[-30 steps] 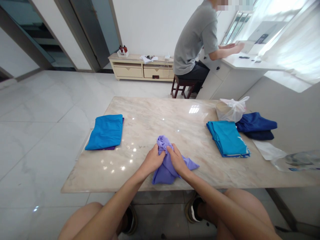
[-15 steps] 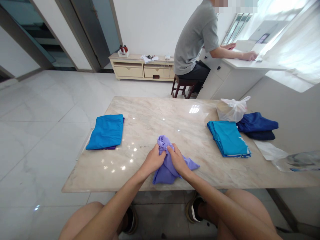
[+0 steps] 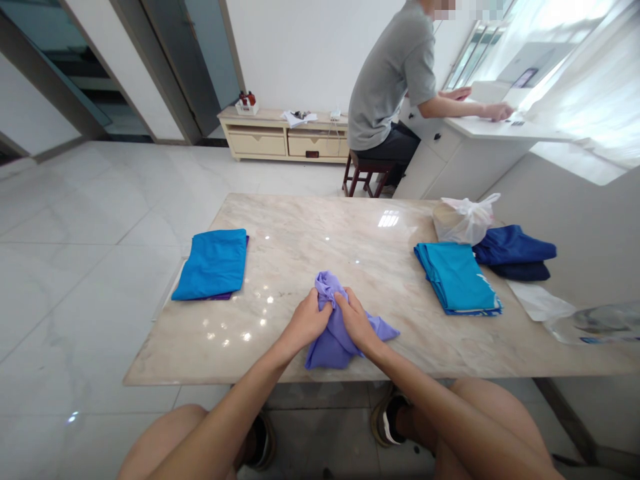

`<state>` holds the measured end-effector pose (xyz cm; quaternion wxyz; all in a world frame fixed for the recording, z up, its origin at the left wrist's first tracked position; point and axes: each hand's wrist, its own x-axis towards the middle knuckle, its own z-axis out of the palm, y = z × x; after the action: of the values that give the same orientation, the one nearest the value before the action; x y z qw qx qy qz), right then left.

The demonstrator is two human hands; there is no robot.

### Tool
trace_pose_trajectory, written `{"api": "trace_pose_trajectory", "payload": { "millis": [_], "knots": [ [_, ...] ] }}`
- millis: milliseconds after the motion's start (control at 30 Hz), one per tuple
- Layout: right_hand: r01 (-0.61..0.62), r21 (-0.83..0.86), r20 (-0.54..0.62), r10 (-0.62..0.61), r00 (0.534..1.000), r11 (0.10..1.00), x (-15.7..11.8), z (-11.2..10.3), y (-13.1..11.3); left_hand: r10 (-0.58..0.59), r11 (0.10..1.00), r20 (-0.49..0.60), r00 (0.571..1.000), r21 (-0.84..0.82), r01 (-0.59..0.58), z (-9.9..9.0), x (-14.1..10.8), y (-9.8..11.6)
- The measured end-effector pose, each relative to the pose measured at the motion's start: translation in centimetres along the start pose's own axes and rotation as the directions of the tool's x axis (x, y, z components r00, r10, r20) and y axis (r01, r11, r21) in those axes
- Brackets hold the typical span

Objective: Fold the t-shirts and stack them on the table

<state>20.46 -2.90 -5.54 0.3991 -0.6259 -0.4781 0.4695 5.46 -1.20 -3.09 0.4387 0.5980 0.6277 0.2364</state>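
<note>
At the lower middle of the frame, the left hand (image 3: 310, 316) and right hand (image 3: 354, 317) are closed, thumbs uppermost, both gripping a bunched lilac cloth (image 3: 327, 350) near the front edge of the marble-patterned table (image 3: 300, 227). A folded turquoise cloth (image 3: 456, 277) lies at right, a folded blue cloth (image 3: 213, 263) at left. Behind the turquoise one sits a white plastic bag (image 3: 465, 221). At upper right, a person in grey (image 3: 387, 87) sits on a dark stool (image 3: 367, 163).
</note>
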Motion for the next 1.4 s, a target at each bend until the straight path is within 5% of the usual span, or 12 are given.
{"api": "trace_pose_trajectory", "payload": {
  "millis": [1400],
  "knots": [
    [0.016,0.017,0.010,-0.016,1.000,1.000,0.2,0.0,0.4,-0.002,0.997,0.035,0.999,0.077,-0.001,-0.4,-0.4,1.0]
  ]
}}
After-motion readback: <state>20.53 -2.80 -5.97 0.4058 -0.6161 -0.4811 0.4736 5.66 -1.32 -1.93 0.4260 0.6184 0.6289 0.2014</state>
